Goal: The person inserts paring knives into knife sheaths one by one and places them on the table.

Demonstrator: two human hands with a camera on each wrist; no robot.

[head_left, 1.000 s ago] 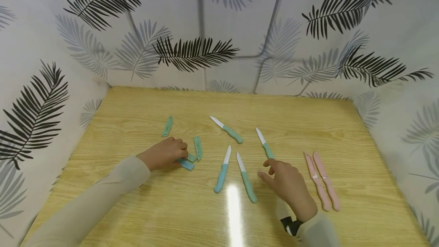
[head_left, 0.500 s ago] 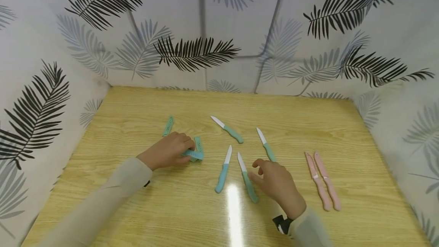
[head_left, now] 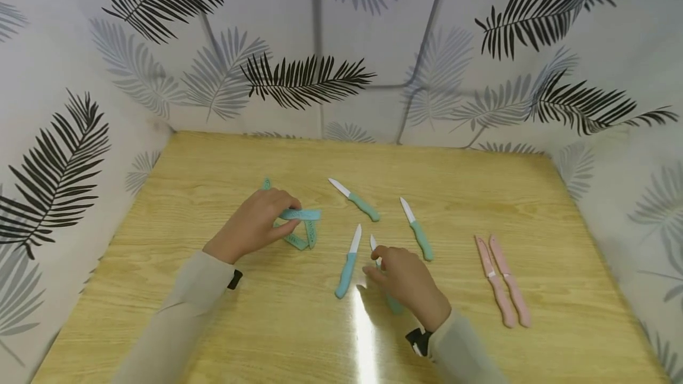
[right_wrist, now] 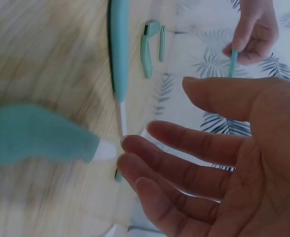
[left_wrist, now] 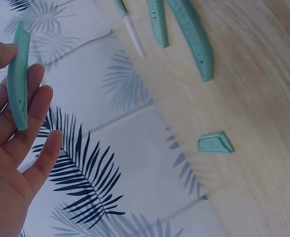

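Note:
My left hand (head_left: 251, 224) pinches a blue knife sheath (head_left: 306, 215) between thumb and fingers, lifted above the table. In the left wrist view the sheath (left_wrist: 19, 74) lies along the fingers. Green sheaths (head_left: 311, 236) lie under and beside that hand, one partly hidden behind it. My right hand (head_left: 408, 283) hovers over a green-handled knife (head_left: 395, 304), covering its middle. The right wrist view shows loosely bent fingers (right_wrist: 184, 143) with nothing between them. Just left of this hand lies an unsheathed blue-handled paring knife (head_left: 345, 274), its white blade pointing away.
Two more green-handled knives (head_left: 364, 208) with bare white blades lie farther back, one of them right of centre. On the right are two pink knives (head_left: 501, 295) in pink sheaths. Leaf-patterned cloth (head_left: 363, 117) borders the wooden table (head_left: 213, 159) at the back and sides.
The left hand has picked the blue sheath up off the table and raised it, uncovering a green sheath below. My right hand has moved left, from one green-handled knife to over another.

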